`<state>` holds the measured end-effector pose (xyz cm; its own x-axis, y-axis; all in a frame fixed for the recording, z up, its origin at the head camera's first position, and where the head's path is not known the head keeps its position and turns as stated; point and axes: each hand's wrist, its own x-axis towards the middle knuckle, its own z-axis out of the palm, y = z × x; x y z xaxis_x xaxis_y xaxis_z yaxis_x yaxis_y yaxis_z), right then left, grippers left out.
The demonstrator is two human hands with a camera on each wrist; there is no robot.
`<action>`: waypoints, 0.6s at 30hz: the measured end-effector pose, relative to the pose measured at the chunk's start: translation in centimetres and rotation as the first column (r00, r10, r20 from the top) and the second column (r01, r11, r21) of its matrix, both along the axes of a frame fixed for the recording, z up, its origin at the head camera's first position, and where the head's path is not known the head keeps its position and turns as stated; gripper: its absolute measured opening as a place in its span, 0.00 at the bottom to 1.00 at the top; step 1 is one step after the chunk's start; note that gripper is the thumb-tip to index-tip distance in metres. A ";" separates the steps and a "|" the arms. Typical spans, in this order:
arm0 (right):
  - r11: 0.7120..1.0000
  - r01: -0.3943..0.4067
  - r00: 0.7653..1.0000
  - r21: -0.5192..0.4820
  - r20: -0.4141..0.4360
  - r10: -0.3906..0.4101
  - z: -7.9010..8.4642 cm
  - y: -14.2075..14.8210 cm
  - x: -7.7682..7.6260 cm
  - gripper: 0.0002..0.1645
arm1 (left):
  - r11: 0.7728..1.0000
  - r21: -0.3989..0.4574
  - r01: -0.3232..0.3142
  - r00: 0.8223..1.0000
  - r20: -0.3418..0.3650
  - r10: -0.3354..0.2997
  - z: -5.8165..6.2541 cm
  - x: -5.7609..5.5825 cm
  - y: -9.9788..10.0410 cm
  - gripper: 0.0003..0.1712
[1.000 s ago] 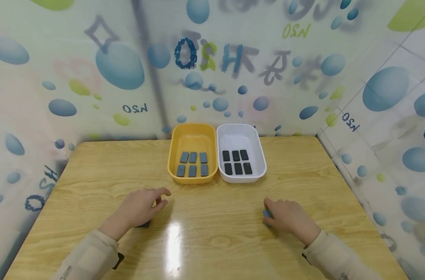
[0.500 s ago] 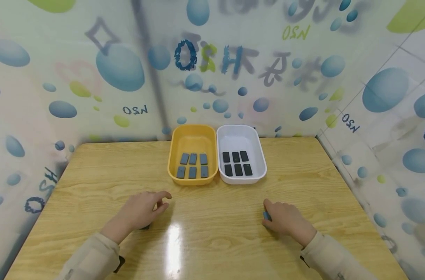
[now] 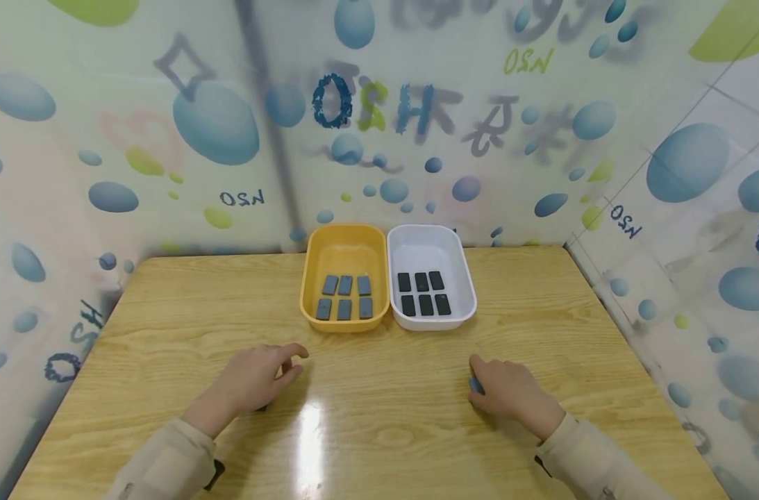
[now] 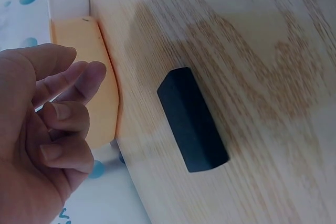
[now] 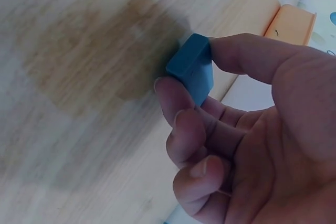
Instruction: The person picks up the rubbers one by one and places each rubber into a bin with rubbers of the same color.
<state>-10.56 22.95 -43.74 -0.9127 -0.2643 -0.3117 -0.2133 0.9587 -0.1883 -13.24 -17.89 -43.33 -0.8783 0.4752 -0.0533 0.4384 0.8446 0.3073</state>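
My right hand (image 3: 507, 389) pinches a small blue rectangular block (image 5: 193, 66) between thumb and fingers, in front of the trays and to the right. In the right wrist view the block appears held just off the table, its lower part hidden by the fingers. My left hand (image 3: 251, 378) hovers at the left, fingers loosely curled around nothing. Beneath it, a black rectangular block (image 4: 191, 121) lies on the table, mostly covered by the hand in the head view. Beyond both hands stand a yellow tray (image 3: 346, 325) and a white tray (image 3: 433, 323).
Several blue-grey blocks (image 3: 344, 309) lie in two rows inside the yellow tray. Several black blocks (image 3: 426, 304) are lined up likewise in the white one. Both trays stand side by side near the wooden table's (image 3: 391, 437) back edge, before a patterned wall (image 3: 379, 139).
The head view has tipped up slightly. My left hand covers more of the black block than before, and less of the blue block shows at my right fingers. The blocks in the trays have not moved.
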 end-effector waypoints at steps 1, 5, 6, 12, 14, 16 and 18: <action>1.000 -0.002 1.000 -0.002 -0.005 0.002 0.1 0.0 -0.1 0.16 | 1.000 -0.003 -0.004 1.000 0.004 0.004 0.0 0.0 0.0 0.13; 1.000 -0.003 1.000 -0.007 -0.009 0.003 0.4 -0.2 -0.5 0.15 | 1.000 -0.007 -0.017 1.000 0.024 0.017 0.0 0.1 0.2 0.13; 1.000 0.000 1.000 -0.008 -0.005 0.000 0.5 -0.2 -0.6 0.14 | 1.000 -0.004 -0.013 1.000 0.025 0.013 0.0 0.1 0.2 0.13; 1.000 0.016 0.999 -0.018 0.035 -0.016 1.2 -0.6 -1.2 0.13 | 1.000 0.000 -0.013 0.999 0.032 0.013 0.0 0.2 0.4 0.13; 1.000 0.010 1.000 -0.014 0.029 -0.009 1.3 -0.6 -1.4 0.13 | 1.000 -0.002 -0.018 0.999 0.037 0.018 -0.1 0.2 0.5 0.14; 1.000 -0.004 1.000 -0.011 0.010 0.004 1.5 -0.7 -1.6 0.12 | 1.000 0.000 -0.014 0.999 0.031 0.014 -0.1 0.2 0.5 0.14; 1.000 -0.013 1.000 -0.011 -0.005 0.013 1.6 -0.8 -1.7 0.12 | 1.000 0.002 -0.005 1.000 0.028 0.005 -0.2 0.3 0.6 0.13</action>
<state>-12.30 22.11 -42.12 -0.9107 -0.2794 -0.3042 -0.2265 0.9537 -0.1980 -12.95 -17.26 -43.52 -0.8790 0.4706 -0.0767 0.4251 0.8463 0.3210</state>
